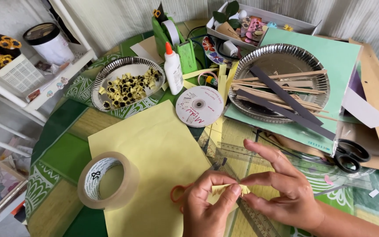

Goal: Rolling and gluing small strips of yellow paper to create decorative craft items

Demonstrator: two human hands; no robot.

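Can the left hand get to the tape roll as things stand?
Probably yes, once freed. The tape roll lies flat on the yellow sheet just beside the left hand, nothing between them. But both hands are pinching a small fringed paper piece, so it must let go first.

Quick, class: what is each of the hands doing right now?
Left hand: closed, pinching the yellow paper piece.
Right hand: pinching the same piece, other fingers spread.

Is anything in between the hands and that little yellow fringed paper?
No. Both the left hand and the right hand already pinch the small yellow fringed paper with their fingertips, above the yellow sheet.
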